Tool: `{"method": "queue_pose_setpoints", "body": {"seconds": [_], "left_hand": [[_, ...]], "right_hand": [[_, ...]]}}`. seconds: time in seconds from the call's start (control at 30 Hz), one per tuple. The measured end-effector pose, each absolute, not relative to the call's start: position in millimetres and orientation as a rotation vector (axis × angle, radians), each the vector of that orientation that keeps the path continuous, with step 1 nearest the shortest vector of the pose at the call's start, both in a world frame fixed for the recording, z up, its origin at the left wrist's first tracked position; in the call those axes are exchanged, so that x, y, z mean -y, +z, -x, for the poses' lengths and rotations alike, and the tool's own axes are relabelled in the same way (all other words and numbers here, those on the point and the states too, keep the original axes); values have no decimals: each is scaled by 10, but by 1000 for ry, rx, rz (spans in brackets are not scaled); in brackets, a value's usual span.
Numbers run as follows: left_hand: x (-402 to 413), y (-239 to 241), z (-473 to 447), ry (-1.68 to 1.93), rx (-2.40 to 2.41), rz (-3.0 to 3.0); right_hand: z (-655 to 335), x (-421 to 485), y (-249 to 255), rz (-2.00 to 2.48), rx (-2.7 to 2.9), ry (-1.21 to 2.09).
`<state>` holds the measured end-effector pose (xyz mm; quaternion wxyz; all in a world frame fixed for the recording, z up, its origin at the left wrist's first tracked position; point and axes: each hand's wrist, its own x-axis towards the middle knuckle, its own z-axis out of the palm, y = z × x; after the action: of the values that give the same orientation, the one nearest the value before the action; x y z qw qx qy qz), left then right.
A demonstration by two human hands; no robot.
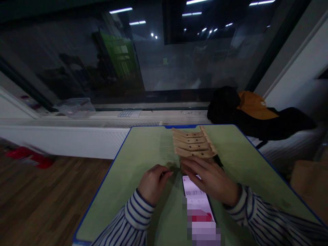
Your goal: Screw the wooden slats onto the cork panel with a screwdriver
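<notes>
A wooden piece (193, 143) made of several flat slats joined to a cross bar lies on the green table (133, 164) ahead of me. My right hand (208, 177) lies flat with fingers stretched out, touching the near edge of the wooden piece and covering the top of a phone (196, 201) whose lit screen shows a timer. My left hand (153, 182) rests on the table to the left of the phone, fingers curled in a loose pinch; what it holds, if anything, is hidden.
A dark bag with an orange cap (253, 104) lies on the sill at the right. A clear plastic box (74, 107) stands on the sill at the left. A red object (30, 157) lies on the wooden floor. The table has a blue rim.
</notes>
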<state>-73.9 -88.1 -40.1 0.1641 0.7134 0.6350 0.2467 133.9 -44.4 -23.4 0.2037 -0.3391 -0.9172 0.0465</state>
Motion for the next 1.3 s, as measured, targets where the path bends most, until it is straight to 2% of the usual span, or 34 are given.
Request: {"method": "queue_pose_setpoints", "body": {"seconds": [0.43,0.67,0.97,1.3], "left_hand": [[710,-240,339,917,-1504,-2026],[556,-395,452,1294,-1698,-1603],[483,-850,311,1034,-1569,-1524],[589,-912,338,973,-1512,-1542]], "right_hand": [[-1495,435,-277,819,2529,159],[-1765,346,-369,1009,2266,247],[-1970,248,-547,1174,1891,411],[-2015,301,-465,1234,1838,511]]}}
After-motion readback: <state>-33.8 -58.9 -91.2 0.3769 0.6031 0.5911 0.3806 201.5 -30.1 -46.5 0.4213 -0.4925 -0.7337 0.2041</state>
